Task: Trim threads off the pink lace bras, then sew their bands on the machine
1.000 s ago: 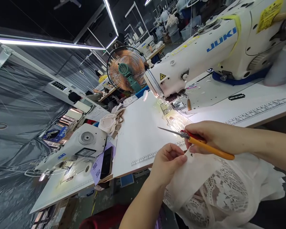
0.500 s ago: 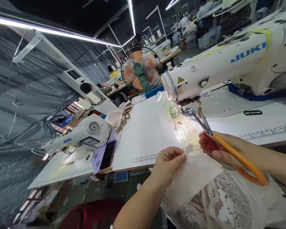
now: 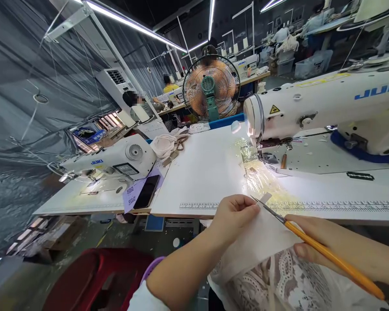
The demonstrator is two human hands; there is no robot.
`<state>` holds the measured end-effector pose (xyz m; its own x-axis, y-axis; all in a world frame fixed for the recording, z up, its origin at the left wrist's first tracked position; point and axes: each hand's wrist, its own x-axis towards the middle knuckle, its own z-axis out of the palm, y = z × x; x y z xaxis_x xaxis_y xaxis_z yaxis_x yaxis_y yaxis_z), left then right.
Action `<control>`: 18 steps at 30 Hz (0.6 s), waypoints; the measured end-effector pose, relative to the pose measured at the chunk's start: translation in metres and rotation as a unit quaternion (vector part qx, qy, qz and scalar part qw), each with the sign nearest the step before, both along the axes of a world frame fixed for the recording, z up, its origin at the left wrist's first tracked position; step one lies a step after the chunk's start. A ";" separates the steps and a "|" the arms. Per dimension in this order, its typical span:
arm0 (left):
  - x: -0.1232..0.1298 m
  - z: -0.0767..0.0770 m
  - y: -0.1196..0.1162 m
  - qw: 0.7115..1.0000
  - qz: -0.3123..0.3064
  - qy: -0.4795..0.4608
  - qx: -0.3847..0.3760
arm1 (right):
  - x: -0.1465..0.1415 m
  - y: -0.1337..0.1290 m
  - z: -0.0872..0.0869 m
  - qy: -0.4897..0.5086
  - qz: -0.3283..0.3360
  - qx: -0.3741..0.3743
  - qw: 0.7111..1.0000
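Observation:
White fabric [image 3: 256, 239] with a lace part [image 3: 288, 276] hangs at the front edge of the sewing table. My left hand [image 3: 235, 220] pinches its upper edge, where a narrow pale strip [image 3: 265, 198] sticks up past the fingertips. Orange-handled scissors [image 3: 330, 257] are in my right hand [image 3: 314, 242], their blades pointing left at the strip beside my left fingertips. The blades look nearly edge-on, so whether they are closed on the strip I cannot tell. My right fingers are partly hidden by the handles and fabric.
A white sewing machine [image 3: 288, 112] stands at the right, with a black blade [image 3: 360, 176] on its bed. Another sewing machine [image 3: 123, 160] and a phone [image 3: 147, 192] are at the left. Behind the table is a large fan [image 3: 210, 86]; a red stool [image 3: 94, 280] stands below.
The scissors have come down and left from in front of the machine to the strip, their spread blades now appearing together. My left hand still pinches the fabric. The view has shifted.

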<state>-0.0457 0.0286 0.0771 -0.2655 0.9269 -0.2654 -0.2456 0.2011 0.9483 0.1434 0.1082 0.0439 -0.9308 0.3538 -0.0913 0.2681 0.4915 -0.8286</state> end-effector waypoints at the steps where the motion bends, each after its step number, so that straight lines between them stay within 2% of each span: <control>1: 0.000 0.000 0.000 1.000 -0.002 0.002 -0.001 | -0.001 -0.001 0.000 -0.017 0.005 0.000 1.000; 6: -0.001 -0.001 0.001 1.000 -0.010 0.009 -0.007 | -0.003 -0.005 -0.004 -0.048 -0.019 0.017 0.999; 11: -0.002 -0.001 0.002 1.000 -0.011 0.015 -0.020 | -0.005 -0.009 -0.011 -0.027 -0.045 0.019 0.998; 16: -0.003 0.001 0.003 0.999 -0.015 0.015 -0.032 | -0.011 -0.019 -0.009 -0.032 -0.140 -0.109 0.984; 18: -0.004 0.000 0.002 0.999 -0.015 0.017 -0.030 | -0.010 -0.019 -0.008 -0.021 -0.154 -0.122 0.980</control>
